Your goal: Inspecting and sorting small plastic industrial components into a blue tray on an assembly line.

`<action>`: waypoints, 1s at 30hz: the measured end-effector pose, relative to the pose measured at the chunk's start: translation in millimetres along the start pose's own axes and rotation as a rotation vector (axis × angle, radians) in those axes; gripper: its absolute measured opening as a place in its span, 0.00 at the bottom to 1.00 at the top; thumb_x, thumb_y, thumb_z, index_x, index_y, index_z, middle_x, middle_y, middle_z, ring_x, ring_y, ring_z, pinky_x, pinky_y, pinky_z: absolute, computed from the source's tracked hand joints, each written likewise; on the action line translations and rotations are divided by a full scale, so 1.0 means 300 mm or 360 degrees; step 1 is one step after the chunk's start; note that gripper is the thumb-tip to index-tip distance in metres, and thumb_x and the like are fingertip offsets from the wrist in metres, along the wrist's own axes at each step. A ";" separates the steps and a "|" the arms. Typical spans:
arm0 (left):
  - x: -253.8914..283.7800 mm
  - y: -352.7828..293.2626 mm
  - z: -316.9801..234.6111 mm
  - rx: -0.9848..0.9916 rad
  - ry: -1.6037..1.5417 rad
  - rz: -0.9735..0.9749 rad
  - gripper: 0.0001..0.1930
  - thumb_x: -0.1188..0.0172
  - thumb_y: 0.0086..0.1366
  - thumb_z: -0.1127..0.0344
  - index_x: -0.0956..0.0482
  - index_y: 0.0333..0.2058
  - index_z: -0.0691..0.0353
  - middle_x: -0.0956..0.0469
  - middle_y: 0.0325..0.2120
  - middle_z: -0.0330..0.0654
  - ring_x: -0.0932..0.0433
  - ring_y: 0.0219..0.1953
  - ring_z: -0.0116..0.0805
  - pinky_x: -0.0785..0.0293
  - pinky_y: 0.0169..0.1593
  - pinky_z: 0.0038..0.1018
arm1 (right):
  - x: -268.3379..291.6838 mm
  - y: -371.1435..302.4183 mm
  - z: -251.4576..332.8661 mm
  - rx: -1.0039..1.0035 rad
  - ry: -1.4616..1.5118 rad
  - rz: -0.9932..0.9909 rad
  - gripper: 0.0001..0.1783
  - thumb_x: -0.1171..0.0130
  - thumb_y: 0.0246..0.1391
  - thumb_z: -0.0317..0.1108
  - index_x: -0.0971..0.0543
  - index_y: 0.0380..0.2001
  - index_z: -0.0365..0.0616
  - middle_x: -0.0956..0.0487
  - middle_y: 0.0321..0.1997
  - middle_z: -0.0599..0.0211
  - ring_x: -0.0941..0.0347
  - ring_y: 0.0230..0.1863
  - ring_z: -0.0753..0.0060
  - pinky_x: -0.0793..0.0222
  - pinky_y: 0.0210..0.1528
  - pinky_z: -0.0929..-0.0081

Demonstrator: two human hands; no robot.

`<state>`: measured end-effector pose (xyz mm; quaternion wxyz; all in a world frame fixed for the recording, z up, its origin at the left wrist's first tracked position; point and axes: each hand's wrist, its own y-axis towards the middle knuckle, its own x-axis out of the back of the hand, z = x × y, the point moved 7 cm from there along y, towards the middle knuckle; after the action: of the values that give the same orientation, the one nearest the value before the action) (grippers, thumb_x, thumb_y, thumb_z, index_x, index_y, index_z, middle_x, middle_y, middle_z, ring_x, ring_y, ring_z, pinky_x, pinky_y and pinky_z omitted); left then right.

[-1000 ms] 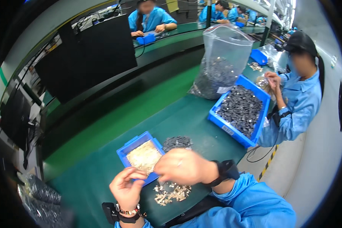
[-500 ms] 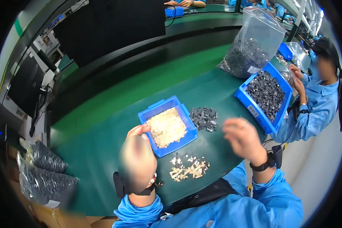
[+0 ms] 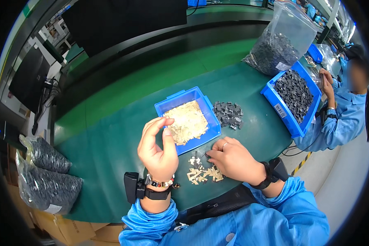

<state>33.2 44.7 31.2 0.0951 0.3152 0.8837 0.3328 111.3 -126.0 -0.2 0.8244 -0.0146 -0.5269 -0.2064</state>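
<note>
My left hand (image 3: pixel 158 143) is raised at the near left side of a small blue bin (image 3: pixel 199 144), its thumb and forefinger apart with nothing visible between them. Many flat cream-coloured pieces (image 3: pixel 188 121) fill the bin. My right hand (image 3: pixel 235 160) bends down with fingertips pinched together at the edge of a small mixed pile (image 3: pixel 203 174) of cream, white and dark pieces. What the fingertips hold, if anything, is too small to make out. A heap of small dark grey pieces (image 3: pixel 228 114) lies on the green table right of the bin.
A larger blue tray (image 3: pixel 279 110) of dark pieces stands to the right, with a clear bag (image 3: pixel 276 51) of dark pieces behind it. A co-worker (image 3: pixel 336 110) sits at far right. Filled clear bags (image 3: pixel 51 188) lie at left near a monitor (image 3: pixel 30 78).
My right hand has moved left and down from beside the dark heap to the mixed pile, its fingertips closing. My left hand has turned, its thumb and forefinger now showing above the bin's edge.
</note>
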 end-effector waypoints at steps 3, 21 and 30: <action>-0.004 0.004 -0.002 -0.0009 0.0098 0.0009 0.14 0.48 0.64 0.83 0.24 0.47 0.70 0.20 0.42 0.49 0.21 0.47 0.36 0.29 0.55 0.32 | -0.006 0.015 0.013 0.0010 -0.0111 0.0008 0.10 0.34 0.46 0.31 0.16 0.35 0.41 0.23 0.34 0.65 0.27 0.41 0.59 0.31 0.46 0.64; -0.033 0.022 0.005 0.0100 0.0176 0.0225 0.06 0.42 0.63 0.77 0.19 0.38 0.68 0.18 0.39 0.46 0.22 0.46 0.38 0.28 0.53 0.32 | 0.102 0.193 -0.042 -0.0379 0.1503 -0.0161 0.07 0.44 0.61 0.24 0.19 0.37 0.31 0.16 0.33 0.60 0.20 0.34 0.72 0.24 0.38 0.76; -0.031 0.019 0.046 0.0310 -0.0106 0.0261 0.07 0.37 0.63 0.75 0.17 0.40 0.69 0.18 0.43 0.49 0.23 0.52 0.43 0.30 0.58 0.38 | 0.061 0.326 -0.041 -0.0219 0.1941 -0.0047 0.08 0.44 0.60 0.20 0.20 0.42 0.30 0.17 0.38 0.60 0.21 0.38 0.77 0.24 0.45 0.78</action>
<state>48.4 49.6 24.2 0.0659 0.4049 0.8795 0.2415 163.3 -45.5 29.4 0.9716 0.0601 0.0541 -0.2225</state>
